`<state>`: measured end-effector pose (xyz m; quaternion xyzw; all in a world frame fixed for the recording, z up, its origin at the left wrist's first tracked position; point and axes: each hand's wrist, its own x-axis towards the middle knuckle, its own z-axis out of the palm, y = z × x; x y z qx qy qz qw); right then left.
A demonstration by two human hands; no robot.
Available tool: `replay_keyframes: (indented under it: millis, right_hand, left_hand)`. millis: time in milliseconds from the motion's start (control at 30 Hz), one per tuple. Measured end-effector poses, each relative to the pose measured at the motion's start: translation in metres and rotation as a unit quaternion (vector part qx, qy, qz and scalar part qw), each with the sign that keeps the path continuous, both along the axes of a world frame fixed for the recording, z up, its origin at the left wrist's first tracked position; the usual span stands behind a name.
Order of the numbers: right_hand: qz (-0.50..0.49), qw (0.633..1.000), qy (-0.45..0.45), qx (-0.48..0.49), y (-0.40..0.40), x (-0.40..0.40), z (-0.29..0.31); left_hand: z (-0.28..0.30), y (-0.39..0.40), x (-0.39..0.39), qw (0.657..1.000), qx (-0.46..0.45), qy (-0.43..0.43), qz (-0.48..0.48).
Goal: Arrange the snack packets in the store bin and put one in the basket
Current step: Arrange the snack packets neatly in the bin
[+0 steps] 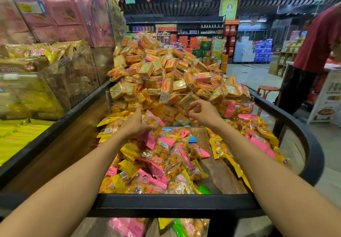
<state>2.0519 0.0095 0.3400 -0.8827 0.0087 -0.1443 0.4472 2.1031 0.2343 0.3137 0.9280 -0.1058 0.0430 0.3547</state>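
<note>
While both arms are reaching over black bin rim [166, 199], left hand [137, 121] is gripping one pink-edged snack packet [154, 126], fingers curled round it. Packet is hanging above loose packets in bin [162, 163], tilted, long axis running upper right to lower left, pink end pointing down. Right hand [202, 112] is hovering beside it, fingers loosely curled, holding nothing. Loose packets too many to count: pink, yellow, few blue, green. Clear divider [184, 93] is holding back cracker heap [166, 67].
</note>
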Motion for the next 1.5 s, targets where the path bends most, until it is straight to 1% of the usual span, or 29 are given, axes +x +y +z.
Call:
replay_keyframes:
  millis: [67, 133, 167, 233, 300, 367, 500, 600, 733, 767, 833, 933, 1000, 1033, 1067, 1133, 1200, 1267, 1367, 1500]
  right_hand:
    - [-0.029, 0.999, -0.018, -0.04, -0.008, -0.003, 0.003]
    - [-0.04, 0.996, -0.02, -0.073, -0.017, -0.005, 0.007]
    - [-0.041, 0.993, -0.019, -0.105, -0.023, -0.006, 0.01]
    - [-0.04, 0.982, -0.011, -0.187, -0.038, -0.008, 0.013]
    - [-0.04, 0.962, -0.003, -0.27, -0.057, -0.01, 0.014]
    - [-0.044, 0.948, 0.002, -0.315, -0.08, -0.014, 0.013]
    - [-0.062, 0.937, 0.018, -0.344, -0.121, -0.023, 0.001]
    - [-0.062, 0.929, 0.052, -0.36, -0.144, -0.026, -0.014]
    - [-0.066, 0.935, 0.066, -0.342, -0.165, -0.033, -0.033]
    - [-0.067, 0.937, 0.071, -0.335, -0.168, -0.033, -0.035]
    - [-0.063, 0.943, 0.068, -0.32, -0.173, -0.031, -0.036]
    - [-0.057, 0.945, 0.044, -0.32, -0.178, -0.028, -0.032]
    - [-0.067, 0.946, 0.032, -0.315, -0.182, -0.029, -0.028]
    - [-0.071, 0.948, 0.022, -0.31, -0.185, -0.029, -0.027]
    - [-0.075, 0.949, 0.013, -0.305, -0.188, -0.028, -0.027]
    - [-0.078, 0.947, 0.009, -0.311, -0.193, -0.028, -0.028]
    - [-0.073, 0.943, 0.014, -0.323, -0.195, -0.026, -0.032]
    - [-0.068, 0.94, 0.017, -0.333, -0.195, -0.025, -0.033]
    - [-0.058, 0.942, -0.001, -0.332, -0.194, -0.023, -0.032]
    - [-0.051, 0.944, -0.021, -0.325, -0.192, -0.025, -0.03]
  left_hand:
    - [-0.002, 0.002, -0.002, 0.998, 0.055, -0.02, 0.009]
    - [-0.001, 0.002, -0.003, 0.992, 0.114, -0.049, 0.006]
    - [0.0, 0.003, -0.004, 0.99, 0.131, -0.056, 0.006]
    - [-0.001, 0.005, -0.001, 0.989, 0.141, -0.053, 0.002]
    - [0.001, 0.006, 0.0, 0.988, 0.151, -0.043, -0.002]
    - [0.001, 0.007, 0.002, 0.985, 0.169, -0.037, -0.008]
    - [-0.009, 0.009, 0.01, 0.98, 0.194, -0.039, -0.013]
    - [-0.007, 0.006, 0.008, 0.978, 0.203, -0.038, -0.009]
    - [-0.002, 0.003, 0.008, 0.976, 0.213, -0.042, 0.003]
    - [-0.001, 0.002, 0.006, 0.973, 0.227, -0.048, 0.008]
    - [0.002, -0.004, 0.0, 0.971, 0.225, -0.073, 0.017]
    - [0.012, -0.038, -0.012, 0.975, 0.177, -0.131, -0.019]
    - [0.015, -0.08, -0.018, 0.98, 0.148, -0.101, -0.083]
    - [0.013, -0.105, -0.018, 0.983, 0.128, -0.063, -0.118]
    - [0.008, -0.132, -0.019, 0.983, 0.104, -0.018, -0.153]
    - [-0.012, -0.183, -0.022, 0.972, 0.04, 0.106, -0.204]
    - [-0.04, -0.227, -0.023, 0.952, -0.012, 0.227, -0.202]
    - [-0.066, -0.258, -0.026, 0.937, -0.044, 0.294, -0.182]
    - [-0.086, -0.286, -0.027, 0.925, -0.102, 0.336, -0.146]
    - [-0.089, -0.303, -0.029, 0.917, -0.152, 0.356, -0.102]
